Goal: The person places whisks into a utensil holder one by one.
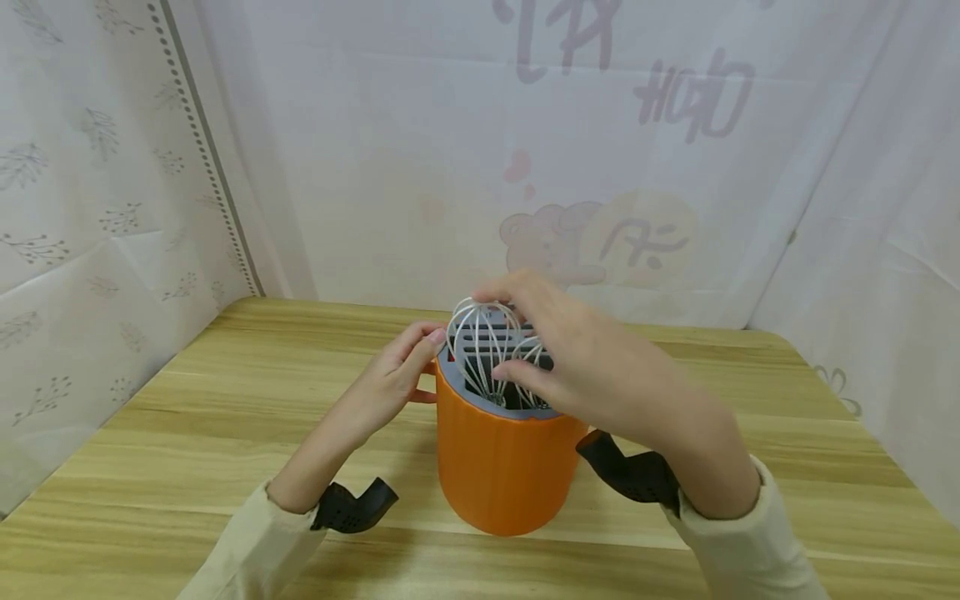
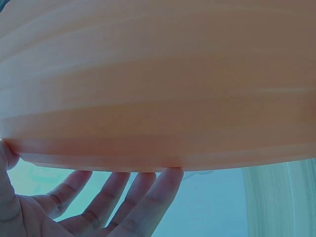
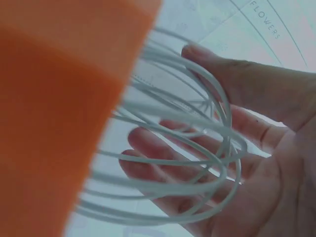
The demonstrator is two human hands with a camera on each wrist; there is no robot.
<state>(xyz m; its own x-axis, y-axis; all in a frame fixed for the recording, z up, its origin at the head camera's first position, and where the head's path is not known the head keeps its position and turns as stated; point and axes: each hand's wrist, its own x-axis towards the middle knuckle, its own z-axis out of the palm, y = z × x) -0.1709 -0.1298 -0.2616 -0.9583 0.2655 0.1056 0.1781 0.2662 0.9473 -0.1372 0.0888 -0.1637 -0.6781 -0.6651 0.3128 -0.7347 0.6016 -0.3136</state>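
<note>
Cupping upright whisks (image 1: 482,350), 10 o'clock from half-open right hand (image 1: 592,362) (nearer), unclear if held; gripping container (image 1: 510,475) at 9 o'clock with left hand (image 1: 388,375).

1. Left sleeve (image 1: 255,546): my long sleeve is pale cream, plain cloth, lightly creased, with a cuff at the wrist.
2. Right sleeve (image 1: 750,546): matching cream cloth; the rounded cuff encircles my forearm.
3. Left wrist unit (image 1: 354,507): black, bent like an elbow, with small round perforations.
4. Right wrist unit (image 1: 630,473): black, similarly bent and perforated, seated beside my cuff.
5. Left hand (image 1: 386,379) and right hand (image 1: 581,354): both mine, bare.
</note>
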